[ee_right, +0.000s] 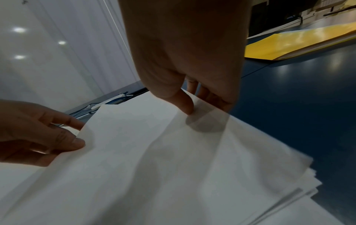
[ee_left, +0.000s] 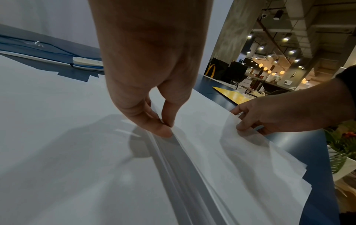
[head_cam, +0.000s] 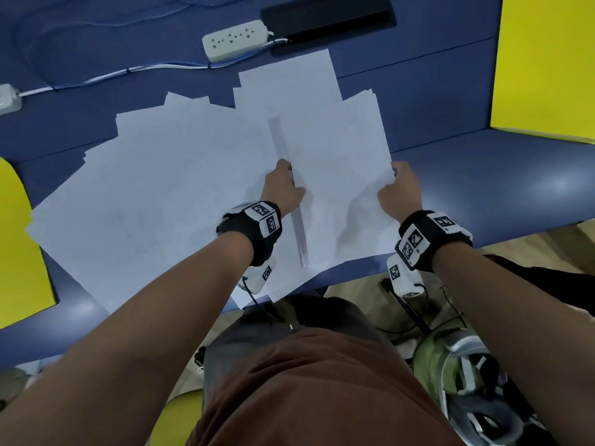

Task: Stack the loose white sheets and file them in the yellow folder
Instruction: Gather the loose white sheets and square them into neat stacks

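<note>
Blue table (head_cam: 483, 194): the work surface, seen from above in the head view, with its near edge crossing the lower part of the picture.

White sheets (head_cam: 161, 194): loose paper fanned across the middle of the table, overlapping one another, the nearest corners reaching past the table's near edge. Toward the right a smaller stack of sheets (head_cam: 338, 175) lies on top of the fan, its left edge raised so that the layered edges of the paper show as a grey band.

Yellow folder (head_cam: 544, 66): lies flat on the table at the far right, well apart from the sheets. The wrist views show it as a thin yellow slab beyond the paper (ee_right: 289, 41).

A second yellow surface (head_cam: 19, 252) shows at the left edge of the head view; what it is cannot be told.

Power strip (head_cam: 236, 40): white, on the far side of the table beyond the sheets, with a pale cable (head_cam: 112, 74) running off to the left.

Left hand (head_cam: 283, 188): at the left edge of the stack. The left wrist view shows thumb and fingertips (ee_left: 163, 130) pressed together, pinching the raised edge of the stack.

Right hand (head_cam: 401, 191): at the right edge of the same stack. The right wrist view shows the thumb (ee_right: 185, 105) on top of the paper and the fingers curled beneath it, pinching the edge.
</note>
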